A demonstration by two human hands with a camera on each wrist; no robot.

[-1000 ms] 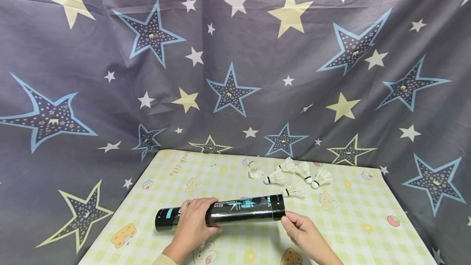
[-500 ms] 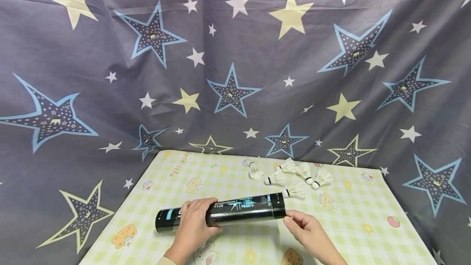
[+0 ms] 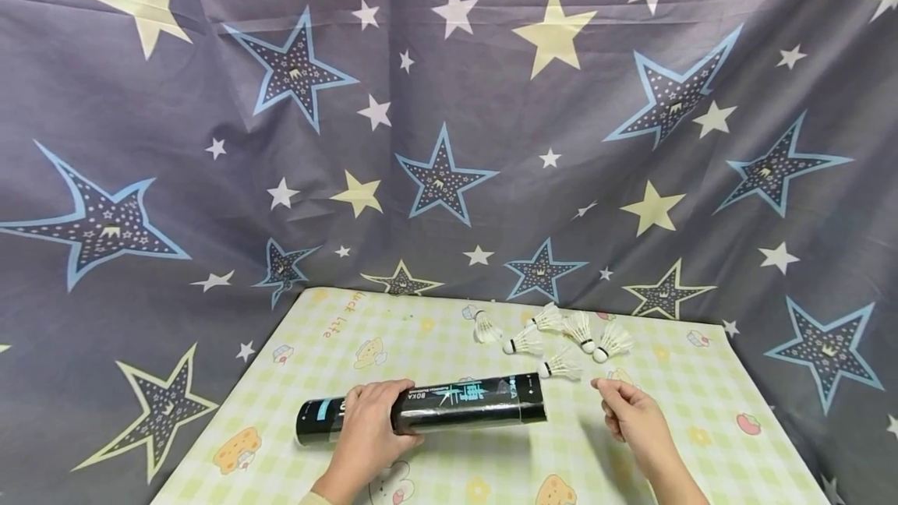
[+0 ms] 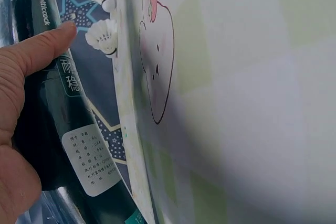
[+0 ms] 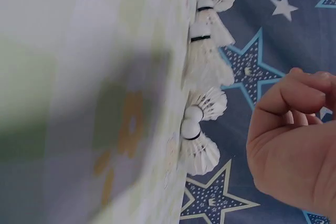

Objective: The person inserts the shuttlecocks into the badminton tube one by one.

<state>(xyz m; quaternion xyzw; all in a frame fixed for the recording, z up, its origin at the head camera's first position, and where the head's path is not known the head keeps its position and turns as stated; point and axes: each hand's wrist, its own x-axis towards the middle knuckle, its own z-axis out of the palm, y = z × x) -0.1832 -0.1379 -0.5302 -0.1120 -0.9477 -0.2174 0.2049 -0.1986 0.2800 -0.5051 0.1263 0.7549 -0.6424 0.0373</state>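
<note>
My left hand [image 3: 372,423] grips a black shuttlecock tube [image 3: 470,405] round its left part. In the left wrist view, fingers [image 4: 44,51] lie over the dark tube [image 4: 52,108], which bears a white label. The tube lies nearly level, its right end slightly higher and above the tabletop. Off that end, to the right, my right hand [image 3: 637,419] is in the air with fingers loosely curled and nothing visible in them. Several white shuttlecocks lie beyond it, the nearest shuttlecock [image 3: 561,365] just past the tube's right end. The tube's inside is hidden.
A green-and-white checked cloth [image 3: 281,380] with cartoon prints covers the table. Behind and around it hangs a grey curtain [image 3: 449,92] with stars. The other shuttlecocks cluster toward the back right, one shuttlecock [image 3: 486,326] a little apart on the left.
My right hand has left the tube's right end and moved right and slightly up. The left hand and tube have stayed nearly in place, and the shuttlecocks have not moved.
</note>
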